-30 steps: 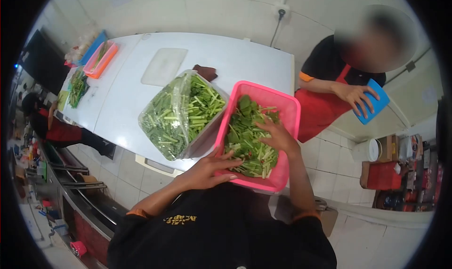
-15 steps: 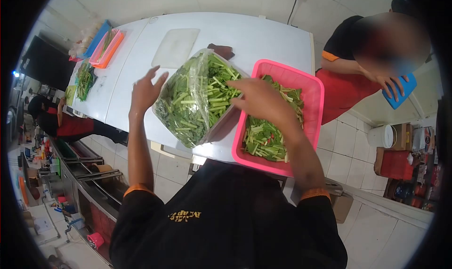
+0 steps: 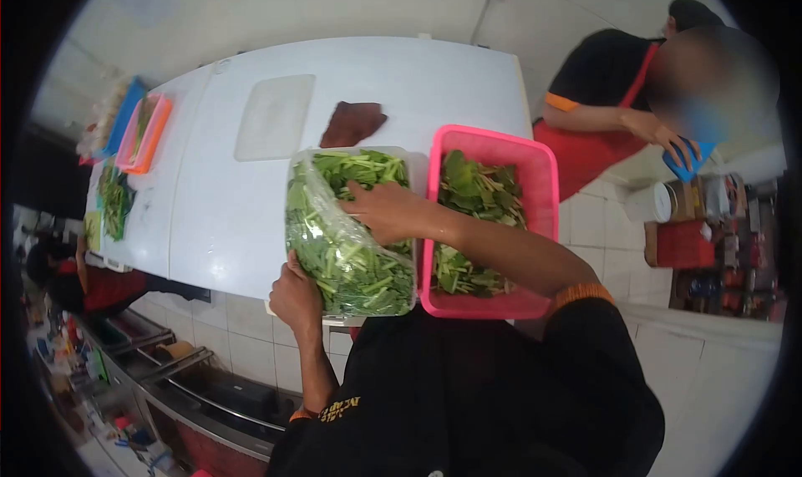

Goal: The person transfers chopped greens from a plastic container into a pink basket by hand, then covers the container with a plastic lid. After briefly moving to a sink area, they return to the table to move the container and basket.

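Observation:
A clear plastic container (image 3: 415,161) full of chopped leafy greens (image 3: 376,286) stands at the table's front edge. Clear plastic film (image 3: 322,195) lies over its left and lower part, while cut stems show bare at the top. My right hand (image 3: 388,213) reaches across from the right, fingers bent onto the film's loose edge above the greens; its fingertips are partly hidden. At the container's lower left side, my left hand (image 3: 296,295) is closed against the rim and film. Close on the right is a pink basket (image 3: 547,218) holding more cut greens (image 3: 476,189).
On the white table (image 3: 225,210) lie a brown cloth (image 3: 354,124) and a white cutting board (image 3: 276,116). An orange-pink basket (image 3: 150,134) and leafy bunches (image 3: 114,197) are at the far left. A co-worker (image 3: 597,101) holding something blue stands at the right; another person (image 3: 71,276) is at left.
My left hand has come down to the container's side and closed there. My right hand has moved left onto the film and greens. The container now sits straighter, nearer the front edge.

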### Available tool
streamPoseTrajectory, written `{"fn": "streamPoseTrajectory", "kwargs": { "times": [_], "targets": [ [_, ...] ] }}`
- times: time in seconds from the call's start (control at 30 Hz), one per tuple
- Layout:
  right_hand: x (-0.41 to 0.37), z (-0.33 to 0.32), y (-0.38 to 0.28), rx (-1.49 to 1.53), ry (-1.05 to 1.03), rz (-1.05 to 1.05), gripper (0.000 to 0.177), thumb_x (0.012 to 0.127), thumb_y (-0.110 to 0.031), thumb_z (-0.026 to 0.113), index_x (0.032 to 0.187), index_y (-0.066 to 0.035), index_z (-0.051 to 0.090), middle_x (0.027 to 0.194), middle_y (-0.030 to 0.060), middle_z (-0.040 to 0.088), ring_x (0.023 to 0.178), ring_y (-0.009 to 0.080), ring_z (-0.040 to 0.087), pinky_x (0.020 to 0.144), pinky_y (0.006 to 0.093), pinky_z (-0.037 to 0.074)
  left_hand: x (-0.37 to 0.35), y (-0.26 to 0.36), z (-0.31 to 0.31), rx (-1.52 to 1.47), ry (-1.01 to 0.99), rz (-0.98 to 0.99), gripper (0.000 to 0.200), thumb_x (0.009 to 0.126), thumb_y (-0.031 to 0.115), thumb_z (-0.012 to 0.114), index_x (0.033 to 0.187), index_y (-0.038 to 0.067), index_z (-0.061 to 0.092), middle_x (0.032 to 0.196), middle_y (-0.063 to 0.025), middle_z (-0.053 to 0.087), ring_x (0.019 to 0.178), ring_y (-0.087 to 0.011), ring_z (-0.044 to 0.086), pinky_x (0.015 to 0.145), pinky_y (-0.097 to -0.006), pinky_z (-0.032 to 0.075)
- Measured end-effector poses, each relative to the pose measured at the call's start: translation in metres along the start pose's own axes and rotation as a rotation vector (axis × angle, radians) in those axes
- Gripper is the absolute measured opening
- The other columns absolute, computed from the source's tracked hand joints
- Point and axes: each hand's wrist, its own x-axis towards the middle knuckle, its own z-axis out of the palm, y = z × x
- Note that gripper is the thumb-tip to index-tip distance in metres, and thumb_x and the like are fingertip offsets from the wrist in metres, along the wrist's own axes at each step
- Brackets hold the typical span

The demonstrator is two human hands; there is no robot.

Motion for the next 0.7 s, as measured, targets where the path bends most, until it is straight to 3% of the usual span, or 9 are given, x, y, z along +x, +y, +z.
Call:
{"fn": "streamPoseTrajectory", "kwargs": {
  "times": [0.1,0.2,0.27,0.33,0.47,0.57,0.6,0.67,0.7],
  "targets": [
    [-0.005,0.002,-0.003,0.091,0.127,0.041,0.064,0.073,-0.016,0.066,0.135,-0.015,0.052,0.134,0.0386,0.042,0.086,0.0434,0.067,0.074,0.0482,0.057,0.002,0.002,0.001,-0.039,0.061,-0.023,0.057,0.103,0.044,0.032,0.082,0.005,0.069,0.068,-0.0240,0.065,0.065,-0.0442,0.064,0.059,-0.0531,0.049],
    [0.006,0.038,-0.015,-0.106,0.376,0.126,0.060,0.074,-0.011,0.065,0.133,-0.013,0.053,0.132,0.0382,0.044,0.090,0.0482,0.065,0.075,0.0483,0.056,0.002,-0.002,0.001,-0.047,0.063,-0.012,0.053,0.103,0.041,0.036,0.083,0.006,0.070,0.067,-0.0239,0.064,0.063,-0.0440,0.063,0.058,-0.0520,0.049],
    [0.031,0.087,0.000,0.174,0.315,0.259,0.052,0.076,-0.009,0.062,0.128,-0.009,0.056,0.129,0.0379,0.045,0.090,0.0491,0.064,0.074,0.0477,0.056,0.002,-0.013,0.007,-0.104,0.119,0.097,0.048,0.102,0.036,0.040,0.082,0.005,0.071,0.064,-0.0245,0.062,0.061,-0.0435,0.062,0.057,-0.0505,0.048],
    [-0.011,0.017,-0.019,0.047,0.232,0.139,0.049,0.076,-0.009,0.062,0.124,-0.009,0.059,0.128,0.0370,0.046,0.087,0.0476,0.064,0.074,0.0476,0.056,0.006,-0.020,0.010,-0.103,0.120,0.191,0.046,0.102,0.035,0.041,0.082,0.005,0.071,0.062,-0.0248,0.061,0.060,-0.0433,0.061,0.057,-0.0500,0.048],
    [-0.025,0.011,-0.005,0.182,0.254,0.208,0.043,0.074,-0.008,0.065,0.116,-0.013,0.067,0.119,0.0284,0.056,0.083,0.0358,0.067,0.070,0.0440,0.056,0.011,-0.012,0.014,-0.118,0.171,0.314,0.049,0.101,0.037,0.042,0.080,0.004,0.071,0.063,-0.0249,0.062,0.059,-0.0438,0.061,0.057,-0.0509,0.048],
    [-0.024,-0.003,0.025,0.388,0.359,0.195,0.040,0.069,-0.014,0.073,0.108,-0.010,0.071,0.086,0.0204,0.067,0.073,0.0263,0.069,0.067,0.0389,0.056,0.028,-0.008,0.010,0.066,0.005,0.219,0.049,0.100,0.040,0.042,0.085,0.005,0.072,0.072,-0.0242,0.066,0.067,-0.0445,0.064,0.063,-0.0526,0.050],
    [-0.024,-0.013,0.030,0.487,0.377,0.277,0.039,0.067,-0.016,0.076,0.106,-0.009,0.072,0.075,0.0177,0.069,0.069,0.0231,0.069,0.067,0.0360,0.056,0.033,-0.010,0.005,0.064,-0.074,0.210,0.048,0.100,0.041,0.042,0.090,0.005,0.072,0.076,-0.0242,0.066,0.071,-0.0447,0.064,0.066,-0.0529,0.050],
    [-0.019,-0.016,0.055,0.649,0.378,0.374,0.039,0.067,-0.017,0.078,0.104,-0.007,0.073,0.071,0.0169,0.068,0.065,0.0197,0.068,0.066,0.0333,0.055,0.036,-0.011,-0.018,0.056,-0.245,0.207,0.048,0.100,0.044,0.041,0.101,0.006,0.071,0.083,-0.0242,0.068,0.078,-0.0452,0.065,0.071,-0.0536,0.050],
    [-0.017,-0.016,0.062,0.729,0.385,0.429,0.039,0.066,-0.017,0.079,0.104,-0.006,0.073,0.070,0.0165,0.068,0.063,0.0180,0.067,0.065,0.0319,0.054,0.021,0.020,-0.061,-0.022,-0.175,0.062,0.042,0.099,0.039,0.048,0.116,0.005,0.065,0.097,-0.0251,0.068,0.092,-0.0448,0.064,0.081,-0.0501,0.050]
  ]
}}
